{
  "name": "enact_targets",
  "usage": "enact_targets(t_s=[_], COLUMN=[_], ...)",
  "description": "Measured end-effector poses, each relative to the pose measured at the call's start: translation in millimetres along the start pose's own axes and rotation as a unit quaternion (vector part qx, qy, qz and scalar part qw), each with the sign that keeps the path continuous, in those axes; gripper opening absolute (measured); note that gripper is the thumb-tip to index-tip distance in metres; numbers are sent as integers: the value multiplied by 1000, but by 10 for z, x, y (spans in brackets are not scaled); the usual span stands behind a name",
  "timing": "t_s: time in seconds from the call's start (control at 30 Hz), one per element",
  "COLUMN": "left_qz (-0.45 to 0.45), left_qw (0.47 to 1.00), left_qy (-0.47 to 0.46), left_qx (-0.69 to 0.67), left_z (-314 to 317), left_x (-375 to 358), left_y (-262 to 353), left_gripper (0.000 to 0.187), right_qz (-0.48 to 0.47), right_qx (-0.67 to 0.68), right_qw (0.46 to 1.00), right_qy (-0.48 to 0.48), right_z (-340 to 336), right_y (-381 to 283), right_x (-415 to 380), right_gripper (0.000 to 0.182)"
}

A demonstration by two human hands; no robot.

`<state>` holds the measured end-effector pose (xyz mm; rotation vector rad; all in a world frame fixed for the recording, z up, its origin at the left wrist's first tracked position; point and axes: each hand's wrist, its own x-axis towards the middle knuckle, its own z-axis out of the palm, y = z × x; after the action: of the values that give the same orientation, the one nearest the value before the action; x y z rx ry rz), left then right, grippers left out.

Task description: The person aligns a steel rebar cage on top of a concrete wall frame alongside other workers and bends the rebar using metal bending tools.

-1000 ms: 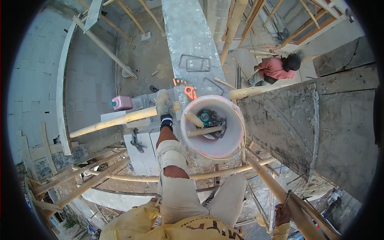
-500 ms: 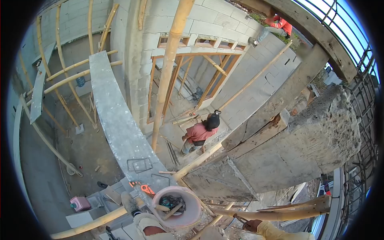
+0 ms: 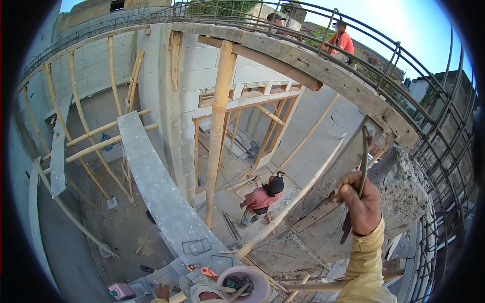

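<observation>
The dark metal tool (image 3: 365, 159) is in our right hand (image 3: 359, 201), fingers closed around it, raised in front of the rough concrete edge (image 3: 404, 184). Our left hand (image 3: 162, 291) is low at the view's bottom, near the bucket (image 3: 261, 283); we cannot tell its grip. The bucket, holding wooden-handled tools, sits by the near end of the long plank (image 3: 156, 177), beside an orange-handled tool (image 3: 208, 271). A bent wire frame (image 3: 196, 246) lies inside the plank's edges. Left of the plank, room opens down to the floor (image 3: 121, 227); to its right, past a bamboo post (image 3: 217, 116), a person in pink (image 3: 261, 197) is below. Farther off, rebar (image 3: 389, 65) borders the upper edge, with two people (image 3: 343, 43) near it.
</observation>
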<state>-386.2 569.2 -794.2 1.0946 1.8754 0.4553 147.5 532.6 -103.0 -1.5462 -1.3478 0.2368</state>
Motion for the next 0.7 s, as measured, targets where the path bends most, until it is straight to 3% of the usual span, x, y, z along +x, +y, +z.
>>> enact_targets(t_s=[0.07,0.13,0.17,0.23,0.27,0.33,0.4,0.47,0.57,0.7], left_qz=[61,130,140,168,154,231,293,316,315,361], left_qw=[998,990,985,984,981,964,934,911,885,867], left_qy=[5,-2,-12,-61,-109,-131,-199,-257,-319,-276], left_qx=[-35,-58,-98,-18,-40,8,49,70,123,203], left_z=[-82,-326,-387,-661,-764,-702,-736,-874,-1084,-1800], left_x=[393,339,227,-20,-117,109,300,356,604,1108], left_y=[275,1605,2179,3208,3633,4023,4473,4978,5514,5722], left_gripper=[52,56,55,52,55,56,55,58,60,54], right_qz=[-121,-262,-300,-351,-360,-265,-233,-206,-134,-80], right_qx=[-160,-340,-369,-430,-468,-524,-479,-501,-409,-371], right_qw=[972,879,850,794,768,775,823,815,881,902], right_qy=[125,205,227,247,247,236,198,207,198,206], right_z=[-36,-125,-135,-219,-303,-423,-548,-717,-631,-496], right_y=[-413,-693,-787,-791,-733,-536,-439,-324,-360,-493], right_x=[589,1226,1549,2127,2389,2702,2839,2934,2842,2787], right_gripper=[17,17,16,16,16,17,18,18,20,20])
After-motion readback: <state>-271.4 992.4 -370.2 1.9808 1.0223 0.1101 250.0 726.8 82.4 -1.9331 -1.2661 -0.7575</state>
